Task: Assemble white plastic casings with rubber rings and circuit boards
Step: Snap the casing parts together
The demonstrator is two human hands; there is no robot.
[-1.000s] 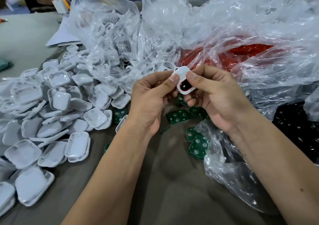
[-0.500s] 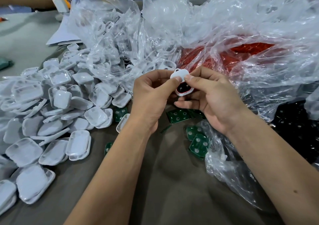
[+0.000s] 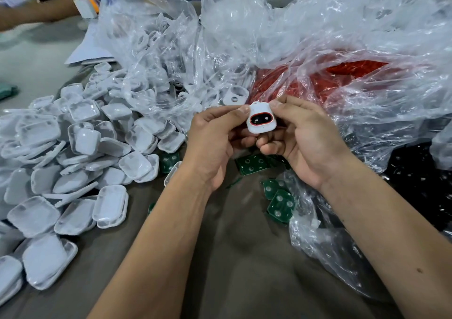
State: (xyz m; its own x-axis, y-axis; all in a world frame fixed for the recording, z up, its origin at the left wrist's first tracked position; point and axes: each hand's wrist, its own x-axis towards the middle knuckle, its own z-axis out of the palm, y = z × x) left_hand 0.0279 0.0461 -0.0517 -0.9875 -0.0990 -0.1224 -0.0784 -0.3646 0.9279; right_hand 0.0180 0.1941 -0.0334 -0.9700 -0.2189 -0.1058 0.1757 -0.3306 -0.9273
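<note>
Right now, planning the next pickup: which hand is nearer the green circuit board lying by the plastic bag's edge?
Right. The right hand is above and just right of the board; the left hand is farther left.

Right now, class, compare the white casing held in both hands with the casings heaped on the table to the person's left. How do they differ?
The held casing has a red rubber ring round a dark oval opening; the heaped casings show no ring. The held casing is pinched above the table between the left hand and right hand; the heaped casings lie loose and overlapping on the table. The held casing looks opaque white; the heaped ones look more translucent. Both are pale plastic with rounded corners.
</note>
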